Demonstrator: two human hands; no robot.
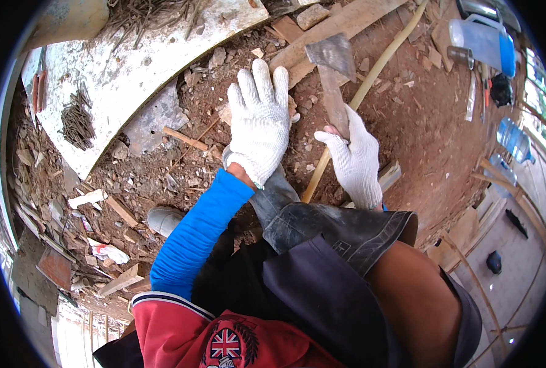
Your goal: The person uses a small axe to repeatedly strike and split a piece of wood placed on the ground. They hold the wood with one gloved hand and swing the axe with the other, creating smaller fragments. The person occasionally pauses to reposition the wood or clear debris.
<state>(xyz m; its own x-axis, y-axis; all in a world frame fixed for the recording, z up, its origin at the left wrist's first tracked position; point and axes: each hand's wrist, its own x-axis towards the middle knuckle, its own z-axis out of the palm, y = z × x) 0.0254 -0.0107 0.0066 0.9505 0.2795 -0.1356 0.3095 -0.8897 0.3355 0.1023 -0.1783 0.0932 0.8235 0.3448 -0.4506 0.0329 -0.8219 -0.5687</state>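
Observation:
My right hand (357,161), in a white knit glove, is closed around the lower handle of a hatchet (333,101). The hatchet's broad, worn metal head points up and away from me over the dirt. Beside it to the left, my gloved left hand (261,116) is held palm down with its fingers stretched out and slightly apart. Nothing is in that hand. Below it are my boot and lower leg (273,193); whether the hand touches anything is unclear. A long wooden board (356,24) lies on the ground beyond both hands.
A yellowish hose (383,61) curves across the dirt behind the hatchet. A pale panel (119,61) carries a heap of nails (78,119) at the left. Wood scraps and stones litter the ground. A clear jug (478,43) and water bottles (515,141) are at the right.

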